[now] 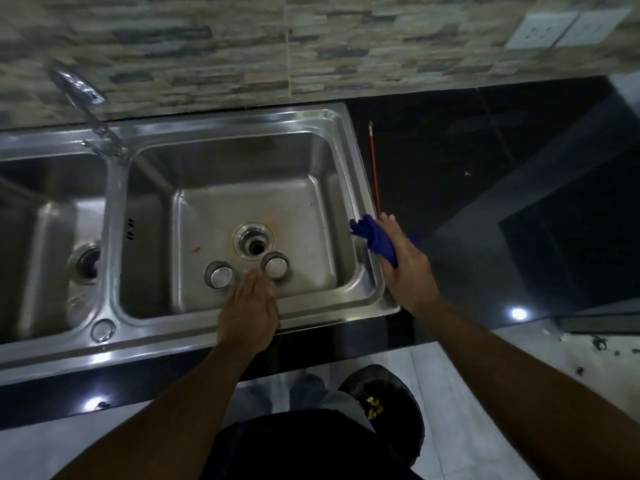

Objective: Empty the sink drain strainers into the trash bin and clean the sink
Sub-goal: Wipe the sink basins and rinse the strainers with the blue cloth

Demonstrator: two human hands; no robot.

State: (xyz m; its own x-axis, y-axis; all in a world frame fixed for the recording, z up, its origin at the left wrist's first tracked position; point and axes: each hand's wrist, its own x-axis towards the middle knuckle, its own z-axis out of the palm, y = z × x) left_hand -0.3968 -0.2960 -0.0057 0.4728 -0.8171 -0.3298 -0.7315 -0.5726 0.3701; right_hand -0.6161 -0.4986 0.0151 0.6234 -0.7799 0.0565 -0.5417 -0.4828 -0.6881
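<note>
A steel double sink [353,174] fills the middle. In its right basin the drain hole [255,244] is open, and two round strainers lie on the basin floor: one [219,274] to the left and one [276,265] to the right of my left hand. My left hand [247,313] hovers over the front rim with straight fingers pointing between the two strainers. My right hand [407,265] grips a blue cloth [372,237] at the sink's right rim. A black trash bin [384,407] with yellow scraps stands on the floor below.
The faucet [81,95] leans over the divider at the back left. The left basin's drain [86,263] is dark. A thin red rod [374,168] lies on the black countertop [502,150] right of the sink. Wall sockets [561,27] sit at the upper right.
</note>
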